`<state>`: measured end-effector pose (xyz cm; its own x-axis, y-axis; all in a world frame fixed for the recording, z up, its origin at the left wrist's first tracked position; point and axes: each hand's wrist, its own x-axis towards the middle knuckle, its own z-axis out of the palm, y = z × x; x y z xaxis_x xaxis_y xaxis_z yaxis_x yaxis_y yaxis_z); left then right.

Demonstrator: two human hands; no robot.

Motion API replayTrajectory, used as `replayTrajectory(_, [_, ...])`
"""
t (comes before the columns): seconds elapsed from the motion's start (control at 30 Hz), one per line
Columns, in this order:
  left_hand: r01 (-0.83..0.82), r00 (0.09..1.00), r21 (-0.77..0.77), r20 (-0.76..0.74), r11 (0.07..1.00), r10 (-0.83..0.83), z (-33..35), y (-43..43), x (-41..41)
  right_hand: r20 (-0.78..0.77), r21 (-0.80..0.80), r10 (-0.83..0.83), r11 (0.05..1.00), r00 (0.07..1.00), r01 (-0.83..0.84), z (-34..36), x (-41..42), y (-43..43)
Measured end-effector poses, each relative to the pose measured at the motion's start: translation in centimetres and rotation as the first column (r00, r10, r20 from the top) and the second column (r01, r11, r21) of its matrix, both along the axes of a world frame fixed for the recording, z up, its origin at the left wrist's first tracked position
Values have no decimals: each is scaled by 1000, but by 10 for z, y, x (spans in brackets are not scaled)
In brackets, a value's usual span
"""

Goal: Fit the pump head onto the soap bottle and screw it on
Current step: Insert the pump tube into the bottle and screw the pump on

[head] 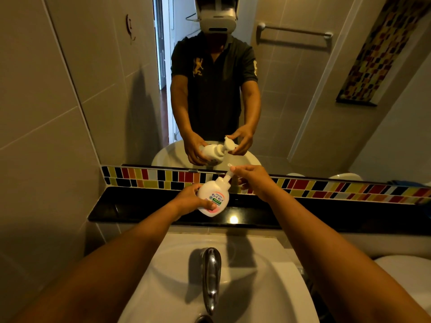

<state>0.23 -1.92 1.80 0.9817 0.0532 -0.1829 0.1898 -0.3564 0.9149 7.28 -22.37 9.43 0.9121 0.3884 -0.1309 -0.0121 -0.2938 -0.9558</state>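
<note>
Nearest the camera sits the chrome faucet (211, 279) over the white sink (279, 287), and both forearms reach out above it toward the mirror (303, 101). Beyond the basin runs a black ledge (140, 210) under a strip of coloured mosaic tiles (338, 188).

Held in the air over that ledge, tilted with its neck pointing up and away toward the right, is the soap bottle (212, 198). The left hand (190, 199) wraps around its round white body from the left side, thumb across the label. The right hand (253, 180) pinches the pump head (229, 174) at the bottle's neck with its fingertips; the reflection shows the nozzle jutting out between those fingers. The head looks seated on the neck, though I cannot tell how far the thread has caught.

My judgement is that the bottle is light, thin-walled plastic that will dent under a hard squeeze, and smooth enough to slip if wet or soapy. A broad palm grip around the belly suits it, firm but not crushing. The pump head is stiff and small; turning force is best applied at the collar just under the nozzle, since twisting by the spout alone may only spin the top
</note>
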Motion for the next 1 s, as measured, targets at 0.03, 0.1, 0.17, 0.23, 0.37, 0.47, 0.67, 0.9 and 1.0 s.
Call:
replayTrajectory(0.03, [4,1000,-1,2,1000,-4,0,-1,0,3,1,-18,1000,1000,18,-1,1,-1])
replayTrajectory(0.1, [19,1000,-5,-2,1000,-19,2,-1,-1,18,-3,-32,999,999,32,-2,2,-1])
replayTrajectory(0.17, [43,999,-16,-19,999,-43,3,0,-1,35,1,-9,1000,999,9,-2,3,-2])
replayTrajectory(0.23, [69,997,-28,-35,997,-70,6,0,-2,48,-5,29,1000,998,-29,-2,2,-4])
replayTrajectory(0.37, [97,994,-51,-49,994,-99,9,-1,-5,57,-13,117,993,992,-116,4,-1,-9])
replayTrajectory(0.47, [82,995,-66,-55,994,-85,8,0,-5,45,-18,148,989,988,-148,7,-1,-11])
replayTrajectory(0.67, [36,999,-81,-33,996,-39,7,-3,-3,10,-4,74,997,997,-74,6,-2,-5])
replayTrajectory(0.9, [23,1000,-104,-15,994,-25,6,-6,-5,59,13,-34,999,998,33,4,3,-3])
replayTrajectory(1.0, [46,998,-111,-25,993,-49,7,-7,-6,84,-13,-23,1000,996,25,5,3,-3])
